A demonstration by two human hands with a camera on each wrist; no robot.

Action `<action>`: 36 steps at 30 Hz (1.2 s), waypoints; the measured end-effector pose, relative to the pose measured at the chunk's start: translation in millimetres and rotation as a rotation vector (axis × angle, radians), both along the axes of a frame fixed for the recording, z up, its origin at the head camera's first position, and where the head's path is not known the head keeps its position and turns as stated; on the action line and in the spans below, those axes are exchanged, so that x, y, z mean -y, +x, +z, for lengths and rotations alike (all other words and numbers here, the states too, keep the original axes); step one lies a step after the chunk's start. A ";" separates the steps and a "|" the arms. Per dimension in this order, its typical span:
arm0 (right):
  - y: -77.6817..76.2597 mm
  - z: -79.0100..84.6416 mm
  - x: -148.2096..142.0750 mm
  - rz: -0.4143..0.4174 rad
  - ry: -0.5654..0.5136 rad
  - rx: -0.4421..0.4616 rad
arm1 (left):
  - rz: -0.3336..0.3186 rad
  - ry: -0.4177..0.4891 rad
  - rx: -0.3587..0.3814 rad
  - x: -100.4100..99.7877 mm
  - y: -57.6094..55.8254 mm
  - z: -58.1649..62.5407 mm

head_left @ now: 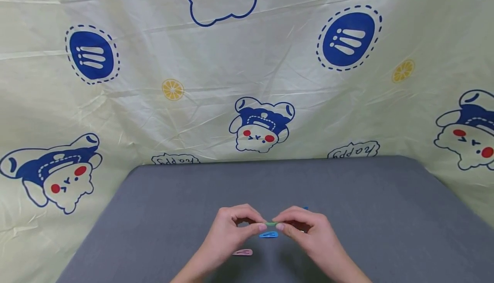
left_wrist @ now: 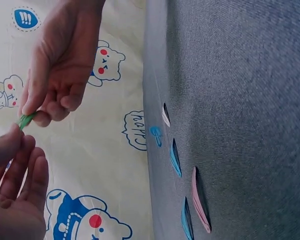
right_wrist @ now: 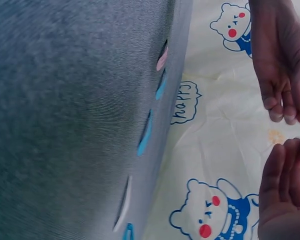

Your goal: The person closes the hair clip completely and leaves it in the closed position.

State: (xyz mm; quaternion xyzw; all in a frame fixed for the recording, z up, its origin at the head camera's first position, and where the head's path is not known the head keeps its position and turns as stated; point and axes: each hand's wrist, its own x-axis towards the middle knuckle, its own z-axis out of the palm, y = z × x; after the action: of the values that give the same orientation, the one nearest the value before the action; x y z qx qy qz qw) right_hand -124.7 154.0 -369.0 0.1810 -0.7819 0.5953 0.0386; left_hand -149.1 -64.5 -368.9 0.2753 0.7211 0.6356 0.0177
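Note:
Above the table, a green snap hair clip (head_left: pixel 271 224) is pinched at both ends. My left hand (head_left: pixel 236 230) grips one end between thumb and forefinger, and my right hand (head_left: pixel 308 228) holds the other end likewise. Fingers cover much of the clip. Below it on the cloth lies a blue hair clip (head_left: pixel 268 234), with a pink hair clip (head_left: pixel 242 252) near the left wrist. The left wrist view also shows a white hair clip (left_wrist: pixel 165 115), a second blue clip (left_wrist: pixel 186 220) and a differently shaped blue piece (left_wrist: pixel 156 135) farther off.
The clips lie spread on a grey cloth-covered table (head_left: pixel 173 201). Behind its far edge hangs a pale curtain (head_left: pixel 208 124) printed with cartoon bears and blue badges.

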 end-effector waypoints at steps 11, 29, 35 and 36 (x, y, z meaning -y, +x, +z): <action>-3.5 -13.6 1.7 -0.004 -0.083 -0.154 | 0.041 -0.073 -0.098 -0.7 -2.7 -4.8; 2.4 -17.6 16.8 -0.210 -0.066 -0.267 | 0.154 -0.132 -0.089 -5.5 3.5 -1.9; -2.0 -21.1 12.9 -0.142 -0.118 -0.296 | 0.063 -0.061 0.079 -3.5 0.6 -0.8; -1.7 -20.6 12.6 -0.143 -0.121 -0.280 | 0.055 -0.051 0.107 -3.5 0.5 -0.7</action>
State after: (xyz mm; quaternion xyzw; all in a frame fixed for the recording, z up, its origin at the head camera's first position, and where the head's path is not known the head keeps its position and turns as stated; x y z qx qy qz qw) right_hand -126.4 141.4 -389.6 0.2034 -0.7423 0.6061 0.2006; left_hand -148.6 -61.0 -369.6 0.2203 0.7423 0.6312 0.0456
